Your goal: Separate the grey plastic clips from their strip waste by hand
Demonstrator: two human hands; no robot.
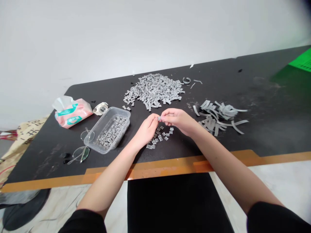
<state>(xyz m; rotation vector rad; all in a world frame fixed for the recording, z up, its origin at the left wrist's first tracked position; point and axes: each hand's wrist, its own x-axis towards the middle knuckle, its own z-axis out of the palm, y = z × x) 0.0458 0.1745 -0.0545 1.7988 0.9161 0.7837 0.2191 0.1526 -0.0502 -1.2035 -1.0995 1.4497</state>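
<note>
My left hand (pixel 147 128) and my right hand (pixel 178 120) meet over the middle of the table, fingertips pinched together. Between them is a tiny grey buckle piece (pixel 159 118), mostly covered by the fingers; whether a strip is threaded through it I cannot tell. Under and beside my hands lie several loose small grey buckles (pixel 160 138) with slots. More of these buckles (pixel 113 132) fill part of a clear plastic box (pixel 107 149) left of my left hand. Beyond the hands spreads a large heap of short grey strap pieces (pixel 155 90).
Longer grey strips (pixel 227 111) lie tangled to the right. A pink tissue pack (pixel 77 113), a white roundish item (pixel 100 108) and eyeglasses (pixel 81 154) are at the left. Orange tape (pixel 167 168) lines the front edge of the black table (pixel 272 106). A green object (pixel 302 61) sits far right.
</note>
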